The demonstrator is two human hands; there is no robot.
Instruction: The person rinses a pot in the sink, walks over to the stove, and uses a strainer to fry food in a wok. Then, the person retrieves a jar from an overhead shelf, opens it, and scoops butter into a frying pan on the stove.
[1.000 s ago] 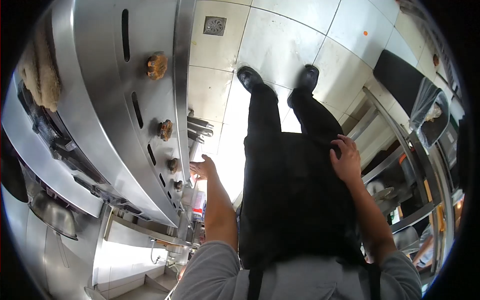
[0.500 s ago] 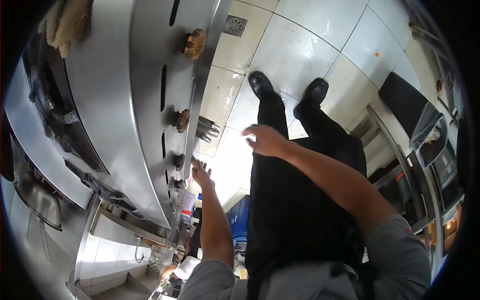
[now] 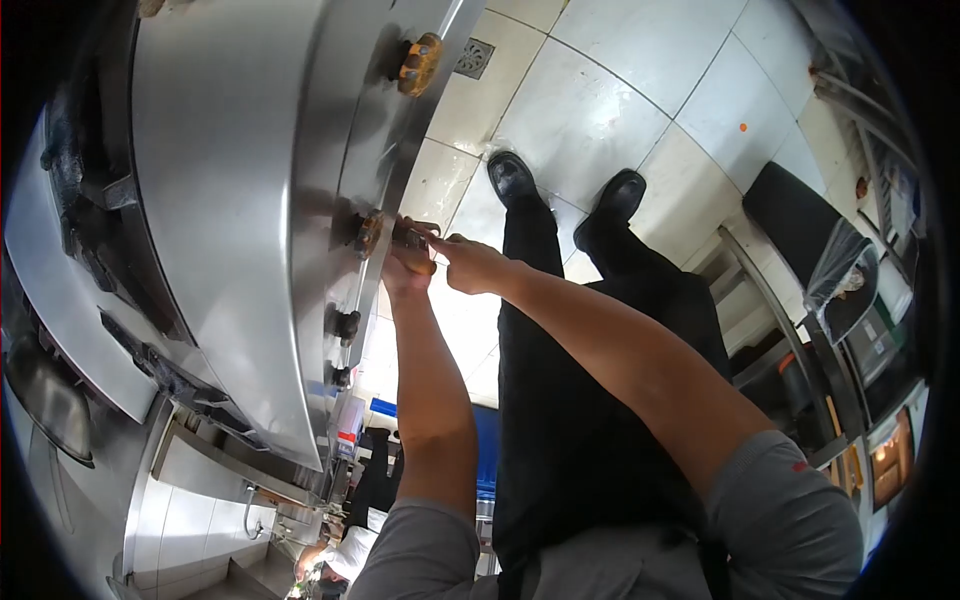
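My left hand (image 3: pixel 405 275) is closed around a small dark object (image 3: pixel 410 238), close to the stove's front edge. The object's kind is hard to make out, as the fingers cover much of it. From the right, my right hand (image 3: pixel 472 264) reaches in with its fingers drawn together, and its fingertips meet the object. Just left of both hands, a worn orange-brown knob (image 3: pixel 369 234) sticks out from the steel stove front (image 3: pixel 330 180). Further up the same panel is a larger orange-brown knob (image 3: pixel 420 64).
Darker knobs (image 3: pixel 346 326) line the lower panel. A metal pan (image 3: pixel 50 400) rests at the far left. Tiled floor (image 3: pixel 580 100) with a drain (image 3: pixel 474 58) lies ahead. To the right stands a metal rack (image 3: pixel 800 330) with a plastic bag (image 3: pixel 850 265). Another person (image 3: pixel 355 550) is at lower left.
Both hands have come together beside the middle knob: the left moved up along the stove, the right moved left. The view has shifted slightly along the stove.
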